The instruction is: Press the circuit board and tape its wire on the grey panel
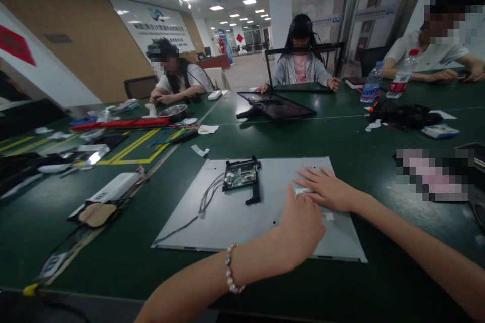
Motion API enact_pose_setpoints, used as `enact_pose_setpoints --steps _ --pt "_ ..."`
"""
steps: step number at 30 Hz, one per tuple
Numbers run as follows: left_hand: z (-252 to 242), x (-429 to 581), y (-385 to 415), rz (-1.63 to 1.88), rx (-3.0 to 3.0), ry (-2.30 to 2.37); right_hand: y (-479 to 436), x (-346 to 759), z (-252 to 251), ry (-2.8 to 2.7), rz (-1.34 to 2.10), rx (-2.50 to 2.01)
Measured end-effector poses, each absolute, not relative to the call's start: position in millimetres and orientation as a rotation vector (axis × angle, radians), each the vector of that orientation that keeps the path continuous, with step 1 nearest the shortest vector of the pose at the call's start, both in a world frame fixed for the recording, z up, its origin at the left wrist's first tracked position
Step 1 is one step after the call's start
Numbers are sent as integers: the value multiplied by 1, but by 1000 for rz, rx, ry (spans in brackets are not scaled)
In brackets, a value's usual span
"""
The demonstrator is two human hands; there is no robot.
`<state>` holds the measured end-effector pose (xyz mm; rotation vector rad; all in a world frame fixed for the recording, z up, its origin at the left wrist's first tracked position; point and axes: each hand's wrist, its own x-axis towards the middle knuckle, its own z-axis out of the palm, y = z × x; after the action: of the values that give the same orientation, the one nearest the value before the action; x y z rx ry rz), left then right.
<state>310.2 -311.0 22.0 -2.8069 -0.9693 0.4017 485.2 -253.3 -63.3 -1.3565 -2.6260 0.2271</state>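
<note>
A flat grey metal panel [238,232], which looks like the back of a display screen, lies on the green table. My right hand [329,192] rests flat on its right side with the fingers spread. Beside it, my left hand [303,224] is closed, thumb up and fingers curled, over the panel; a bead bracelet [229,268] circles that wrist. A white label [302,191] shows by the left fingertips, and whether they grip it is hidden. A green circuit board [240,177] in a black bracket sits on the panel's upper left, with grey cables [206,197] running left.
Across the table a person [301,68] holds a black frame [267,68] upright; a dark monitor part [280,106] lies before them. Two bottles [373,83] stand at the right. Several parts and a white battery-like pack [113,189] lie left. Other people sit at both sides.
</note>
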Motion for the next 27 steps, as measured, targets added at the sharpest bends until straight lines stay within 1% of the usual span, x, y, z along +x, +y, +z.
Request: enact_pose_setpoints --steps 3,7,10,15,20,23,27 --pt "15 314 -319 472 -2886 -967 -260 498 -64 -2619 217 -1391" --pt "4 314 -335 492 -3039 -819 -264 508 -64 -2597 250 -1409" --pt "-5 315 -341 403 -3063 -830 -266 513 -62 -2576 296 -1437" --pt "-21 316 -341 110 -3099 -827 -269 520 -56 -2533 343 -1527" --pt "-31 321 -337 -135 -3190 -741 -274 516 -56 -2436 143 -1638" --pt "-33 327 -334 -193 -3222 -713 -277 510 -57 -2428 88 -1635" --pt "-31 329 -337 -185 -3169 -677 -281 508 -61 -2420 97 -1693"
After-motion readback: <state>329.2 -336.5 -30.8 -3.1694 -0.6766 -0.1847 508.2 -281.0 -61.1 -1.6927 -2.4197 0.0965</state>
